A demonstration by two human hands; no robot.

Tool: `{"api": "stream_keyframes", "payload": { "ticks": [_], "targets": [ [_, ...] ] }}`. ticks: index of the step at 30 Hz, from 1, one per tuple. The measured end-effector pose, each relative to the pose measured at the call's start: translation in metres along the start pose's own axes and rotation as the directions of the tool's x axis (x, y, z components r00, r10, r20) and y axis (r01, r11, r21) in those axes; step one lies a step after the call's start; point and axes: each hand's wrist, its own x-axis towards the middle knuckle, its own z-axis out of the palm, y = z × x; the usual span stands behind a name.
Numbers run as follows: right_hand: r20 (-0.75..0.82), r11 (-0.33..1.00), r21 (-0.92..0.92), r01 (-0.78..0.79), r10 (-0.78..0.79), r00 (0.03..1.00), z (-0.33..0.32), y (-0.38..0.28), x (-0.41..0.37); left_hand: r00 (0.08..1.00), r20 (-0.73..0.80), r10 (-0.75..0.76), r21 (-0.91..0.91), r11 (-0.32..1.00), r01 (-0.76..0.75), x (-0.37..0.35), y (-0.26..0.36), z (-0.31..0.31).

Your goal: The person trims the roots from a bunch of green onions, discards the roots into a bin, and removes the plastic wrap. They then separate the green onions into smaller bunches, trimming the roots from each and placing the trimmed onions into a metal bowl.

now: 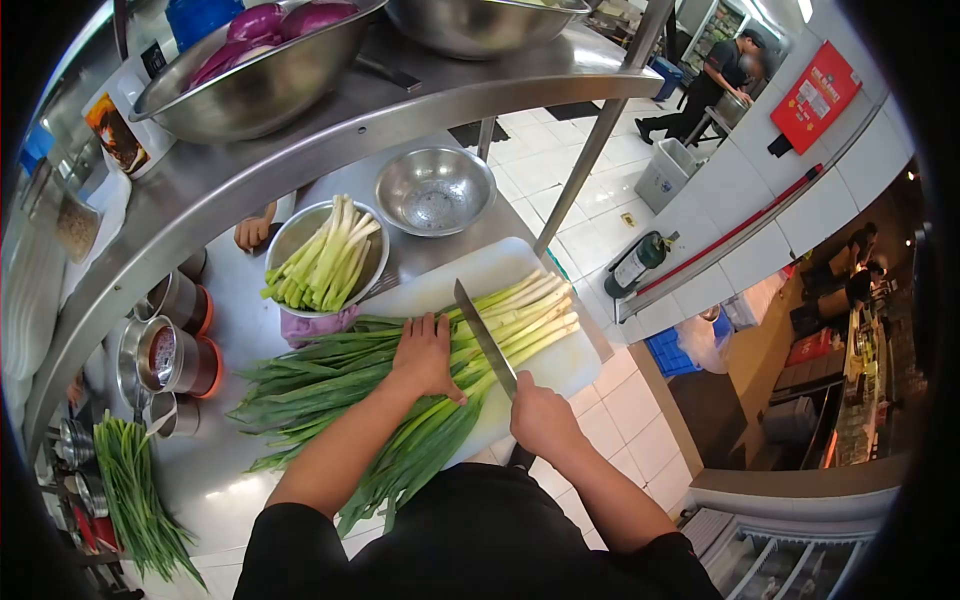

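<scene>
A large bunch of leeks (320, 375) lies across a white cutting board (580, 368), pale ends to the right, green leaves hanging past the near edge. My left hand (428, 352) rests on top of the bunch with its fingers spread, pressing on the stalks. In my right hand (543, 415) is the handle of a kitchen knife (484, 335). Its blade crosses the stalks diagonally, where the leaves turn pale, just right of my left hand. Behind the board, a steel bowl (378, 272) holds cut pale leek stalks (325, 255).
A steel bowl (436, 190) stands at the back. Overhead, a shelf (480, 85) carries a bowl of red onions (255, 25). Steel pots (185, 360) and a bunch of long green leaves (140, 490) are at left. Another person's hand (255, 230) shows beyond the cut stalks.
</scene>
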Motion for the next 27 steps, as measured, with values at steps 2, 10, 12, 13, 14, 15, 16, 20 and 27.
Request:
{"api": "stream_keyframes", "payload": {
  "ticks": [2,10,12,13,14,15,16,20,27],
  "targets": [
    [0.005,1.000,-0.014,0.012,-0.012,1.000,0.001,-0.002,0.003,1.000,-0.014,0.004,-0.017,1.000,-0.004,0.000,-0.001,0.003],
    [0.133,0.996,-0.085,-0.008,0.020,0.991,-0.015,-0.015,0.007,0.999,-0.042,0.004,-0.041,0.999,-0.006,0.000,-0.001,0.004],
    [0.131,0.995,-0.096,0.015,-0.002,0.991,-0.015,-0.016,0.012,0.999,-0.034,0.023,-0.032,0.999,-0.024,0.001,-0.002,0.005],
    [0.124,0.994,-0.102,0.036,-0.023,0.992,-0.014,-0.016,0.014,0.999,-0.031,0.021,-0.040,0.999,-0.022,0.002,-0.002,0.006],
    [0.131,0.994,-0.106,0.035,-0.021,0.991,-0.012,-0.016,0.018,0.999,-0.028,0.024,-0.046,0.999,-0.025,0.002,-0.002,0.005],
    [0.126,0.994,-0.102,0.043,-0.030,0.992,-0.009,-0.015,0.024,0.999,-0.024,0.027,-0.052,0.998,-0.028,0.003,-0.003,0.006],
    [0.121,0.994,-0.099,0.054,-0.041,0.992,-0.006,-0.014,0.031,1.000,-0.020,0.023,-0.058,0.998,-0.024,0.003,-0.003,0.007],
    [0.124,0.997,-0.057,0.054,-0.046,0.991,0.007,-0.010,0.052,0.999,-0.034,0.010,-0.070,0.997,-0.012,0.002,-0.002,0.009],
    [0.205,0.995,-0.098,0.012,0.008,0.979,-0.002,-0.012,0.049,0.999,-0.036,-0.019,-0.062,0.998,0.017,0.000,0.001,0.008]
  ]
}}
